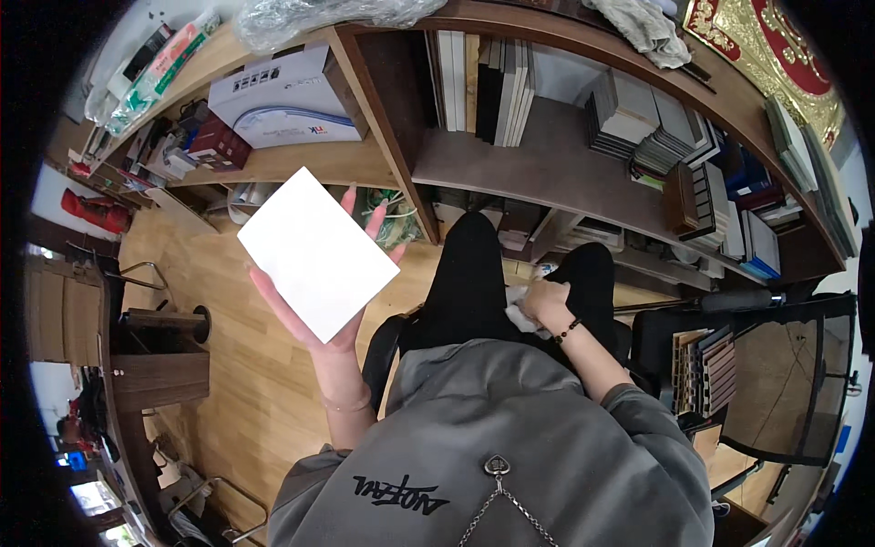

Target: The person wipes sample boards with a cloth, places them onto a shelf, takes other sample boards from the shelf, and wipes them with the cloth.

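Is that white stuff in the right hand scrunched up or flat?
Scrunched up: the white wad sticks out unevenly from the right hand.

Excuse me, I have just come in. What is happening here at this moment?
A seated person holds a plain white rectangular thing up in the left hand, tilted, its blank side toward the camera. The right hand rests low, by the black-clad thighs, closed on something white and crumpled; whether paper or cloth, I cannot tell. Ahead stand shelves with books and a large white box.
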The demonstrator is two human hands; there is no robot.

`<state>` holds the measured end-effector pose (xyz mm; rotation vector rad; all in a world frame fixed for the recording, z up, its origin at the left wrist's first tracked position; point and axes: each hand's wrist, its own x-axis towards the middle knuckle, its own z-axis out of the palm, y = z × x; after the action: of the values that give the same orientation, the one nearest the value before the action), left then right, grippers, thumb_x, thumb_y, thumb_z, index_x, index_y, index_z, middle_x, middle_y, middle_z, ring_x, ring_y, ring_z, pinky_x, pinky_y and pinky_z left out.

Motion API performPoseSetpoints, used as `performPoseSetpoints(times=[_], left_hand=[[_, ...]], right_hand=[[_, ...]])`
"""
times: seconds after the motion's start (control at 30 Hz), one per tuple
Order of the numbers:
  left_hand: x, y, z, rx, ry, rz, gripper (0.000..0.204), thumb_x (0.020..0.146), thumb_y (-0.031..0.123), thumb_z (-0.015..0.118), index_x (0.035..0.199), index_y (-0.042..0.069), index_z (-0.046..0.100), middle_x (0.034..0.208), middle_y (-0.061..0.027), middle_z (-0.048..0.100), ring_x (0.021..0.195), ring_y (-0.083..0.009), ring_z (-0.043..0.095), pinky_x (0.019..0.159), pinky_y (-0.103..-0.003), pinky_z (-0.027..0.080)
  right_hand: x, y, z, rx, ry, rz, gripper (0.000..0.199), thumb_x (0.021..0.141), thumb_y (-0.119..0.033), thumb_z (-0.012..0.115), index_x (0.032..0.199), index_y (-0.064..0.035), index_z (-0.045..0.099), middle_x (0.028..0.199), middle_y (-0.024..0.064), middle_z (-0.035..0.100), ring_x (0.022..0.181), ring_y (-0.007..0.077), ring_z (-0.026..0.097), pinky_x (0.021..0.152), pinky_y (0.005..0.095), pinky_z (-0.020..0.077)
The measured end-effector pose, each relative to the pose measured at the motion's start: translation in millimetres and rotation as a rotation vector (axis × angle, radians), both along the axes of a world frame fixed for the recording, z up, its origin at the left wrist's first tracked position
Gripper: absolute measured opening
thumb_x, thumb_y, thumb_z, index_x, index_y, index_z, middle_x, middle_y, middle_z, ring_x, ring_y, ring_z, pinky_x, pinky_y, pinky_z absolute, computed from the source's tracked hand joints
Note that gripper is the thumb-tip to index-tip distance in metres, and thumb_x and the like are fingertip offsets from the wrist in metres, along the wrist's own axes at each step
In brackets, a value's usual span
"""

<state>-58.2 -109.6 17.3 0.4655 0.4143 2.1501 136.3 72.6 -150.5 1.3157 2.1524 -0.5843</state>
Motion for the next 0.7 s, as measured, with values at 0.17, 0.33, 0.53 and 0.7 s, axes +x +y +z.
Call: performPoseSetpoints(times=[0.17, 0.33, 0.53, 0.7], left_hand=[[1.0, -1.4, 0.1, 0.005, -0.007, 0.015, 0.092, 0.076, 0.075, 0.039, 0.146, 0.023, 0.011, 0.149, -0.018, 0.01, 0.133, -0.047, 0.016, 0.096, -0.07, 0.023], [2.8, 2.0, -1.1, -0.024, 0.002, 0.022, 0.092, 0.076, 0.075, 0.04, 0.146, 0.023, 0.011, 0.149, -0.0181, 0.012, 0.132, -0.047, 0.018, 0.096, -0.07, 0.023], [6.7, 11.5, -0.5, -0.004, -0.043, -0.004, 0.092, 0.076, 0.074, 0.041, 0.146, 0.022, 0.012, 0.149, -0.0181, 0.012, 0.132, -0.0472, 0.019, 0.097, -0.07, 0.023], [3.6, 2.8, -1.9, -0.008, -0.045, -0.009, 0.092, 0.076, 0.074, 0.042, 0.146, 0.022, 0.012, 0.149, -0.0178, 0.012, 0.132, -0.0472, 0.019, 0.097, -0.07, 0.022]], right_hand=[[13.0, 17.8, -44.8, -0.121, 0.202, 0.352, 0.056, 0.081, -0.055, 0.057, 0.091, 0.0008, 0.061, 0.09, 0.0153, 0.065, 0.084, 0.0265, 0.062, 0.075, 0.0351, 0.0459], [9.8, 8.4, -64.7, -0.507, 0.461, 0.103, 0.041, 0.082, -0.043, 0.063, 0.073, -0.0022, 0.059, 0.076, 0.0118, 0.062, 0.075, 0.0207, 0.06, 0.067, 0.0299, 0.0457], [8.7, 7.4, -86.4, -0.522, 0.734, 0.044, 0.031, 0.084, -0.026, 0.065, 0.066, -0.0025, 0.054, 0.069, 0.0057, 0.056, 0.069, 0.0156, 0.055, 0.063, 0.026, 0.0423], [49.7, 12.8, -44.4, -0.633, 1.113, -0.392, 0.025, 0.088, -0.013, 0.057, 0.065, -0.0044, 0.052, 0.068, 0.0001, 0.052, 0.064, 0.0097, 0.048, 0.06, 0.0227, 0.0394]])
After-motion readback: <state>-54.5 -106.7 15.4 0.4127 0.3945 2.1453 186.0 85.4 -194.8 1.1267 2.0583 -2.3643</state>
